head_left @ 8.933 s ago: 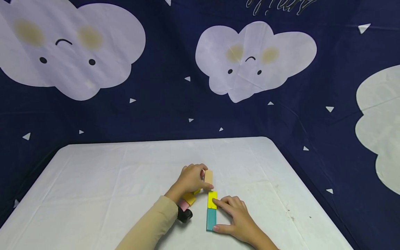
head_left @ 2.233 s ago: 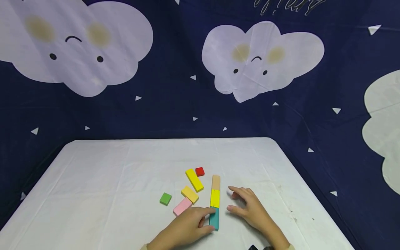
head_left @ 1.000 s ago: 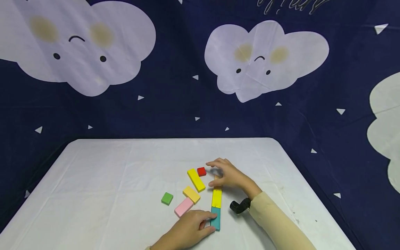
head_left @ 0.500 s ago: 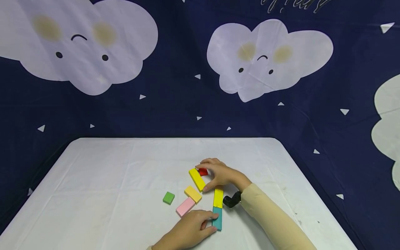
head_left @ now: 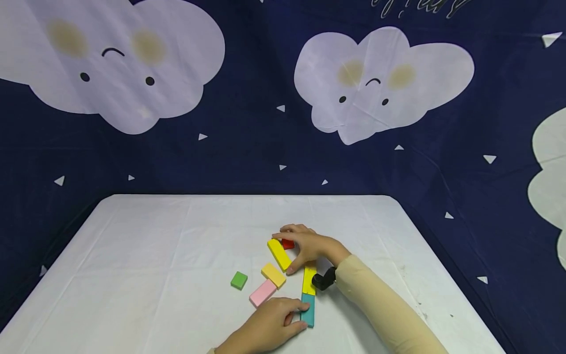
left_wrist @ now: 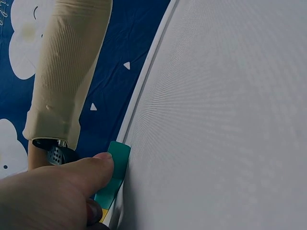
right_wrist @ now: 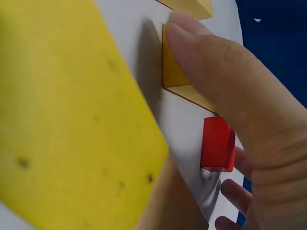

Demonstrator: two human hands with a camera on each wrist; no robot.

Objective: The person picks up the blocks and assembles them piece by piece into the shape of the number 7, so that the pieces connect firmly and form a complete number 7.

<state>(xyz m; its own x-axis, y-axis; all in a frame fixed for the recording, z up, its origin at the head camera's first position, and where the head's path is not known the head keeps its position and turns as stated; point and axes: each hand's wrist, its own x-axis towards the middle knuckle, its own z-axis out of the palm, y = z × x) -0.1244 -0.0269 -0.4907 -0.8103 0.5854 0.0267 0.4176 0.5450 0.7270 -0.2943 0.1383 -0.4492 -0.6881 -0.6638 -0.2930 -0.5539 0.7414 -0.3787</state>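
My left hand [head_left: 267, 322] pinches the teal block [head_left: 308, 314], thumb at its near end and index finger on its left side. Beyond that block, end to end with it, lies a yellow block [head_left: 309, 282]; the peach block past it is hidden under my right hand [head_left: 311, 246]. That hand spans a long yellow block [head_left: 278, 254], thumb at the near end, fingers at the far end. In the right wrist view, the thumb overlaps this block's edge. A small red block [right_wrist: 217, 143] lies beside it, partly under the palm.
An orange-yellow block [head_left: 273, 275] touches a pink block [head_left: 262, 292] just left of the row. Farther left sits a small green block [head_left: 239, 280]. The black wrist camera [head_left: 324, 279] overlaps the row's yellow block. White cloth covers the table [head_left: 132, 275].
My right hand has swung left across the row's far end onto the long yellow block. My left hand, which held the peach block earliest, now stays on the teal block.
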